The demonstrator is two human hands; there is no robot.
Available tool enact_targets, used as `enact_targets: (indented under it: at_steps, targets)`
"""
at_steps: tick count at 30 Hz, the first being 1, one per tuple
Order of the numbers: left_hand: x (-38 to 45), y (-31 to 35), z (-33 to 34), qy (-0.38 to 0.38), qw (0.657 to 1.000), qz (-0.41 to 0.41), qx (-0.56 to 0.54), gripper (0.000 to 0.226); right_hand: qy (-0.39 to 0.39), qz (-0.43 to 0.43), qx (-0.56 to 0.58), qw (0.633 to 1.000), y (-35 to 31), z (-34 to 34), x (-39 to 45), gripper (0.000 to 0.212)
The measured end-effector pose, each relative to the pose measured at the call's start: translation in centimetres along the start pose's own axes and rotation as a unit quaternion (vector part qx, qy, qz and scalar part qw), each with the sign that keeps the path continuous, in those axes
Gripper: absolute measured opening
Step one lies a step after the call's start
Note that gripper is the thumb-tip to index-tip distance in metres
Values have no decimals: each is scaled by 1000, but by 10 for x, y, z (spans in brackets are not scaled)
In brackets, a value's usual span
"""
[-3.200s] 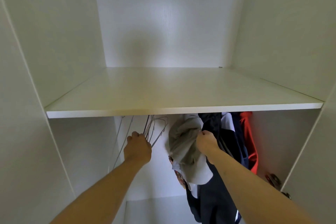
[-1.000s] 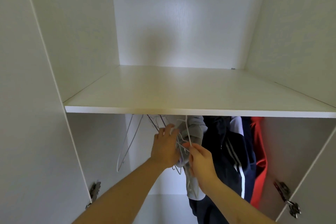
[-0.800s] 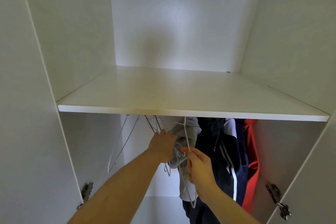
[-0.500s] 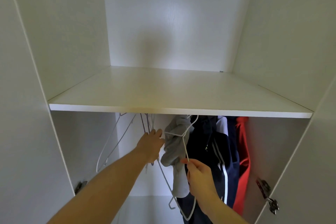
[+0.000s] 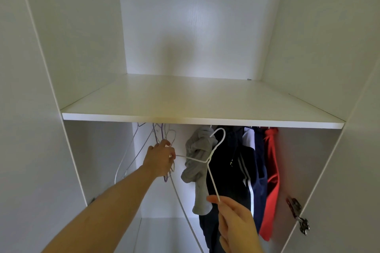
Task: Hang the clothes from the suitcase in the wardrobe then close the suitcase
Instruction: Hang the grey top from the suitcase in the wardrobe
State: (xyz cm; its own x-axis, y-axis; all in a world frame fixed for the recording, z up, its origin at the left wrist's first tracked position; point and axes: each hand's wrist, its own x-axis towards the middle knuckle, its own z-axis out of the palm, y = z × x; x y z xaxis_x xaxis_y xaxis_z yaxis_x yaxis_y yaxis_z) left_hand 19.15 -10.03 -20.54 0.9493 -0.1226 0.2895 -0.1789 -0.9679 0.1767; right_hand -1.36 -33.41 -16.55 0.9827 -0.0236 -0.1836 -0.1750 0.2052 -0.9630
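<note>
i look up into the white wardrobe (image 5: pixel 320 33), and the shelf (image 5: pixel 197 102) is my landmark; its front edge runs straight across the view. just under that edge, my right hand (image 5: pixel 236 226) pinches the lower end of a white wire hanger (image 5: pixel 211 162) between thumb and fingers, and the hanger's hook rises close to the shelf's underside without touching it. my left hand (image 5: pixel 160 160) sits below the shelf's left part, fingers curled round a bunch of empty wire hangers (image 5: pixel 162 135) that hang there. the white hanger's other arm reaches toward this hand. under the shelf's middle hangs a grey garment (image 5: pixel 197 164), bunched, just behind the white hanger. to its right, pressed together, hang a dark tracksuit with white stripes (image 5: pixel 232 170), a navy piece (image 5: pixel 259 170) and a red garment (image 5: pixel 272 176) nearest the right wall. open room lies below the shelf between the left wall and the empty hangers, and between the red garment and the door hinge (image 5: pixel 297 215). the suitcase is out of view.
</note>
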Motion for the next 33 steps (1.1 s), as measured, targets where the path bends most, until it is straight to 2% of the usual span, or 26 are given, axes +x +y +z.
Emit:
enact_targets:
  at_steps: [3,6,9,15,17,21,26,33]
  targets:
    - [0,2,0,6,998,-17,-53,23,-17,-5,6,1000,-3,-7,-19,31]
    - [0,8,0,-14,994,-26,-104,44,-36,-8,-17,999,-3,-15,-31,32]
    - [-4,13,3,-54,993,-40,-95,57,-14,-19,-43,999,3,-25,-27,33]
    - [-20,19,18,-86,996,8,-6,52,21,46,-122,991,41,-43,-3,29]
    - [-30,25,21,-84,996,3,-26,51,25,67,-142,987,56,-49,0,30]
    - [-71,34,27,-87,991,-17,-101,47,-20,124,-163,979,78,-59,-5,27]
    - [-185,35,64,-121,969,-103,-187,39,-109,190,-309,926,112,-70,-20,28]
    - [-379,2,126,-298,915,-227,-149,36,-229,266,-448,822,196,-53,-39,23]
